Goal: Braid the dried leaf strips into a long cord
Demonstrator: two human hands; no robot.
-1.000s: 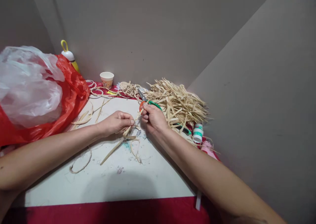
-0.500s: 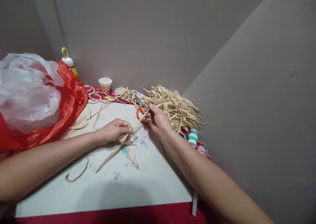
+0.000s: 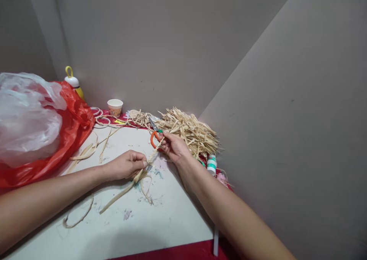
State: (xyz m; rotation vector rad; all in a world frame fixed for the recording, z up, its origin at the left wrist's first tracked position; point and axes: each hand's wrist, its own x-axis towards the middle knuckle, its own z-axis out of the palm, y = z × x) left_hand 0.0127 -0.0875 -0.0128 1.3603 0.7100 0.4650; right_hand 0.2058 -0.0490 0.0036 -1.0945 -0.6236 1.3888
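Note:
My left hand (image 3: pixel 127 165) is closed, pinching a straw cord (image 3: pixel 154 153) between thumb and fingers. My right hand (image 3: pixel 175 147) is closed on the far end of the same cord, which runs taut and slanting between the two hands. Loose, pale straw tails (image 3: pixel 119 196) hang from under my left hand toward the front of the white board (image 3: pixel 172 221). Orange-handled scissors (image 3: pixel 155 134), blades pointing away, sit just behind my right fingers, which partly hide them. Past my right hand lies a heap of dry straw strips (image 3: pixel 195 130).
At left is a red plastic bag (image 3: pixel 78 114) with a clear bag (image 3: pixel 31 118) on it. A paper cup (image 3: pixel 115 108) and a yellow-and-white bottle (image 3: pixel 73 83) stand at the back. A white-and-green roll (image 3: pixel 211 164) is at right. Grey walls (image 3: pixel 272 118) close in the corner.
The whole view has shifted, so things appear lower and farther left. Both hands keep their grip on the cord, and the scissors stay beside my right hand.

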